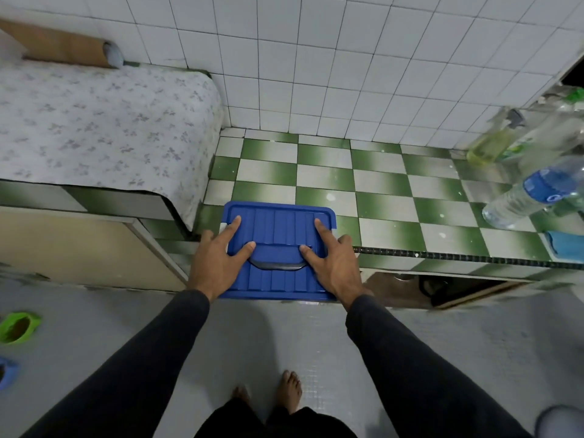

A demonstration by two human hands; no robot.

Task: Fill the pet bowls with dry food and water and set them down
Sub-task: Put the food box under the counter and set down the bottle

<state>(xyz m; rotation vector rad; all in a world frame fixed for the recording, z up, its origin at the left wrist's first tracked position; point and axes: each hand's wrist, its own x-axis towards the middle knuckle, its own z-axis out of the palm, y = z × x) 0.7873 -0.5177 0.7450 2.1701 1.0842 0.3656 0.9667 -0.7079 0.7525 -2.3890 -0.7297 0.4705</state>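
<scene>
Head view: both hands lie flat on the blue lid (278,226) of a storage container sitting at the counter's (410,216) front edge. The left hand (218,259) is spread wide, fingers straight, index reaching forward on the lid's left side and thumb touching the left end of the dark handle (277,263). The right hand (335,263) mirrors it on the right side, also spread and flat, thumb at the handle's other end. Neither hand curls round anything; the symmetric press looks like seating or steadying the lid (or getting ready to pry it off, cannot tell which). The container likely holds the dry food, a judgement only. Far left of and below the left hand, on the floor, sit the green bowl (17,327), with something dark inside, and the blue bowl (6,373), contents unreadable. Far right of the right hand, a water bottle (534,192) stands on the counter among other bottles, handy for the water step.
</scene>
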